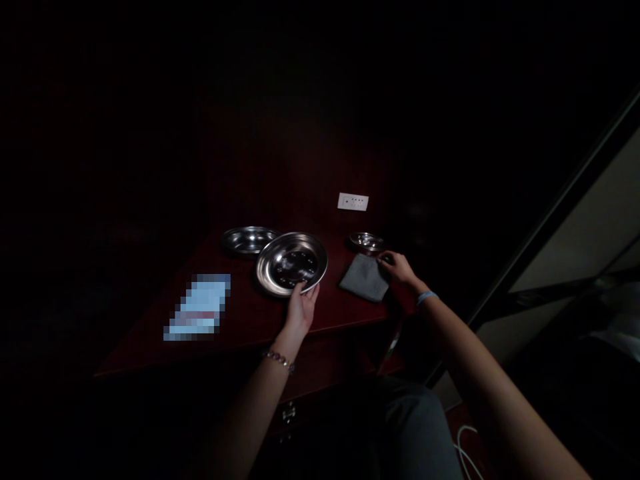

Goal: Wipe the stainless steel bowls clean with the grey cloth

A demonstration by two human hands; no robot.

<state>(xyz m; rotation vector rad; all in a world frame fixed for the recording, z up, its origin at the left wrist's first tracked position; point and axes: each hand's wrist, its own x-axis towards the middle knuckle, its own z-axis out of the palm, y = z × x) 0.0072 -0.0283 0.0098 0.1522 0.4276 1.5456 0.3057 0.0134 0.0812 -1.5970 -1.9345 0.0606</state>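
My left hand [301, 310] grips the near rim of a shiny steel plate [291, 264], thumb on top and fingers beneath. The plate is tilted toward me above the dark red desk [240, 330]. To the right, my right hand [397, 268] pinches the upper right corner of a folded grey cloth [367, 279] that lies on the desk. Behind the held plate, partly covered by it, is a second steel plate [247, 239]. A smaller steel dish [367, 241] sits just beyond the cloth.
A blurred-out pale blue rectangle [200, 307] lies at the desk's left. On the back wall is a white power socket [353, 201]. Below the desk are a metal latch [289, 412] and, at the lower right, a white cable [465, 443]. The surroundings are very dark.
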